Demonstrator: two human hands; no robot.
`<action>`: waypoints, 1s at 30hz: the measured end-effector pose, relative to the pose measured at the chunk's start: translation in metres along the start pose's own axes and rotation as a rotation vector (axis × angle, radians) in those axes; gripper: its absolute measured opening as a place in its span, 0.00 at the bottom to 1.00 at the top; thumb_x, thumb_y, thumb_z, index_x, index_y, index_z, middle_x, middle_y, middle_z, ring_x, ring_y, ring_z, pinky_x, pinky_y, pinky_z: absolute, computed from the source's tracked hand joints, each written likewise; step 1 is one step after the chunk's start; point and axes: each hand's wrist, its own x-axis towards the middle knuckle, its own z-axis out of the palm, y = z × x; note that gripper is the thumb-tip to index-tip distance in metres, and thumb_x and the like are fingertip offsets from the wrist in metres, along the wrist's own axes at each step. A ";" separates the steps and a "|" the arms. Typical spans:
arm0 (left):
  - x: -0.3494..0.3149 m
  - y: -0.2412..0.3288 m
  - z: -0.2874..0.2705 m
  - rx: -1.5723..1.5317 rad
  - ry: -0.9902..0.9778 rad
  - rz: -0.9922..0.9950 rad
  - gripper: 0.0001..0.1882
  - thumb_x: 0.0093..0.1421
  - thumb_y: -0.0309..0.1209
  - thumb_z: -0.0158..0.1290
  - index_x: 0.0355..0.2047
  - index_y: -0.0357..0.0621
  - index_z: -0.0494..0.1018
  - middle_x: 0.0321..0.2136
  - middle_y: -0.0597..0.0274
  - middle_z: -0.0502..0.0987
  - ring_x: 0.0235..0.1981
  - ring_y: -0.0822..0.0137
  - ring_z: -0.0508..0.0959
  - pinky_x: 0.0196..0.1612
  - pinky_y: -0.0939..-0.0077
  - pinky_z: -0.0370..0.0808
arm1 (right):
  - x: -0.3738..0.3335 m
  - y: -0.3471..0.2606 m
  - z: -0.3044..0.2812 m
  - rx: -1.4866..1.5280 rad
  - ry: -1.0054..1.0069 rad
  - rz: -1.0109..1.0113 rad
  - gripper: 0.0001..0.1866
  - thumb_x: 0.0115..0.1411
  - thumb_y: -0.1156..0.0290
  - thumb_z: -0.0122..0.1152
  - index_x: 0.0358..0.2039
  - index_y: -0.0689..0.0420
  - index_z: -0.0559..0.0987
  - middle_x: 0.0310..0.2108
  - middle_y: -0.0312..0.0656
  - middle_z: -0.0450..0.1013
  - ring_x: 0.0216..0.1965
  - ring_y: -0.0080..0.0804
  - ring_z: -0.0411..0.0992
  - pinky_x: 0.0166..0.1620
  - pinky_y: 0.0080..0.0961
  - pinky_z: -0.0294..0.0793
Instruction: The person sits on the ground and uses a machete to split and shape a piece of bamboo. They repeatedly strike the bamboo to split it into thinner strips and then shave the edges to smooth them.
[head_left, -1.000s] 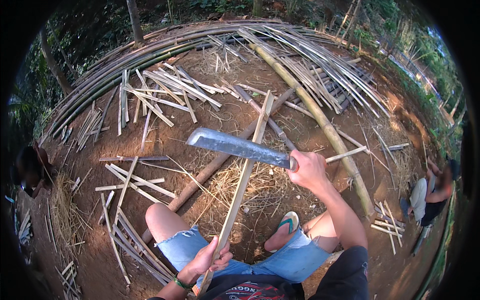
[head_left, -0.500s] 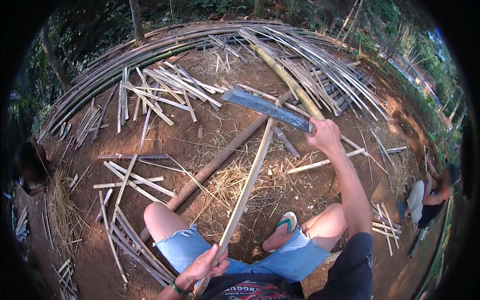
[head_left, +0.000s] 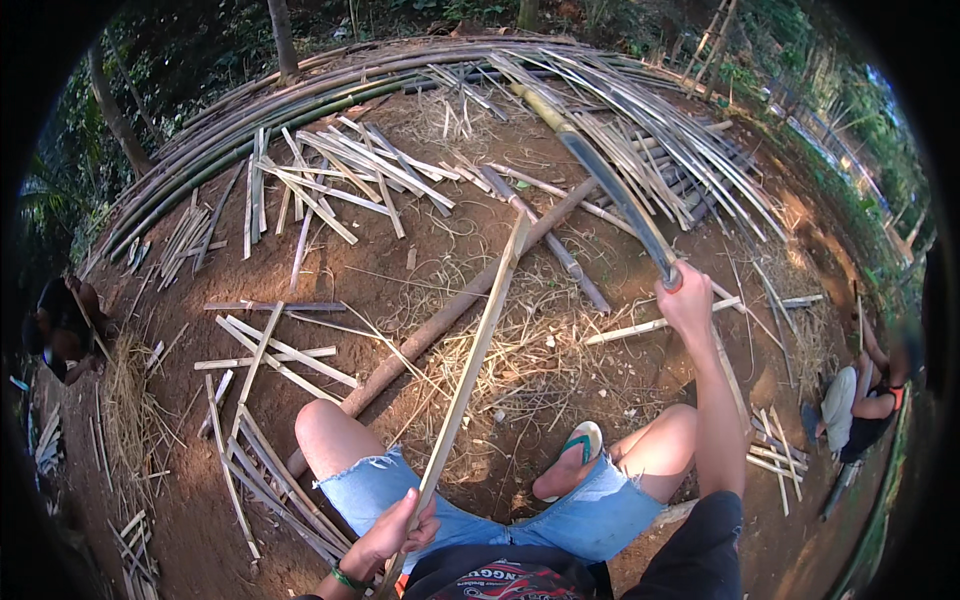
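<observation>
Left hand [head_left: 395, 530] grip closed on bamboo slat [head_left: 470, 375] | right hand [head_left: 688, 300] grip closed on raised machete [head_left: 615, 195] | your slat looks whole; split pieces [head_left: 330, 170] already lie about

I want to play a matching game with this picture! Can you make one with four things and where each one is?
Things:
1. bamboo strip
2. big knife
3. green sandal
4. long brown pole

Places:
A. raised up in the right hand
B. lying on the dirt ahead of the knees
C. lower end gripped in the left hand
D. on the foot between the legs

Pairs: 1-C, 2-A, 3-D, 4-B
</observation>
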 end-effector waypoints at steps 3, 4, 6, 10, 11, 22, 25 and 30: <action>0.016 0.016 0.013 0.007 -0.108 -0.011 0.32 0.69 0.66 0.24 0.30 0.51 0.57 0.14 0.73 0.55 0.12 0.80 0.53 0.14 0.83 0.51 | -0.030 -0.062 -0.005 -0.043 -0.163 -0.190 0.10 0.45 0.68 0.69 0.26 0.56 0.76 0.20 0.45 0.76 0.23 0.49 0.77 0.28 0.44 0.73; 0.020 0.019 0.016 -0.024 -0.146 -0.023 0.32 0.69 0.66 0.23 0.30 0.51 0.57 0.14 0.73 0.55 0.11 0.80 0.53 0.14 0.83 0.51 | -0.037 -0.073 -0.002 -0.026 -0.168 -0.260 0.11 0.44 0.67 0.69 0.26 0.55 0.76 0.20 0.44 0.76 0.24 0.48 0.77 0.28 0.43 0.73; 0.024 0.020 0.023 -0.106 -0.195 -0.048 0.32 0.69 0.67 0.23 0.29 0.51 0.57 0.14 0.73 0.55 0.11 0.80 0.52 0.14 0.85 0.51 | -0.044 -0.085 0.003 0.008 -0.177 -0.394 0.13 0.43 0.67 0.70 0.27 0.55 0.76 0.20 0.45 0.76 0.24 0.48 0.77 0.27 0.44 0.73; 0.012 0.021 0.031 -0.136 -0.234 -0.084 0.32 0.69 0.67 0.23 0.30 0.51 0.57 0.14 0.73 0.55 0.11 0.80 0.52 0.14 0.85 0.51 | -0.021 -0.078 0.006 0.003 -0.164 -0.352 0.12 0.45 0.68 0.68 0.26 0.57 0.75 0.19 0.48 0.76 0.23 0.51 0.77 0.28 0.45 0.73; 0.005 0.017 0.032 -0.146 -0.230 -0.097 0.32 0.69 0.66 0.24 0.30 0.51 0.57 0.14 0.73 0.55 0.11 0.80 0.52 0.14 0.85 0.51 | -0.012 -0.070 0.007 -0.001 -0.150 -0.252 0.12 0.45 0.68 0.68 0.26 0.58 0.75 0.19 0.49 0.75 0.23 0.52 0.77 0.28 0.45 0.74; 0.014 0.028 0.033 -0.119 -0.133 -0.085 0.34 0.66 0.71 0.27 0.29 0.51 0.57 0.14 0.73 0.54 0.11 0.81 0.51 0.12 0.86 0.48 | -0.014 -0.071 0.024 -0.061 -0.211 -0.348 0.10 0.44 0.67 0.67 0.26 0.55 0.76 0.19 0.47 0.75 0.22 0.53 0.76 0.28 0.47 0.73; 0.004 0.026 0.028 -0.127 -0.124 -0.099 0.34 0.66 0.70 0.28 0.29 0.51 0.57 0.13 0.73 0.54 0.11 0.81 0.51 0.13 0.85 0.49 | -0.002 -0.060 0.035 -0.111 -0.257 -0.232 0.09 0.47 0.67 0.65 0.27 0.56 0.78 0.20 0.52 0.76 0.26 0.56 0.77 0.32 0.49 0.75; -0.040 0.001 0.020 -0.019 -0.097 -0.085 0.35 0.65 0.72 0.28 0.30 0.50 0.59 0.14 0.72 0.57 0.13 0.78 0.53 0.15 0.84 0.49 | 0.048 0.048 0.011 -0.178 0.009 0.206 0.11 0.52 0.68 0.62 0.30 0.64 0.81 0.28 0.61 0.77 0.35 0.63 0.77 0.41 0.50 0.76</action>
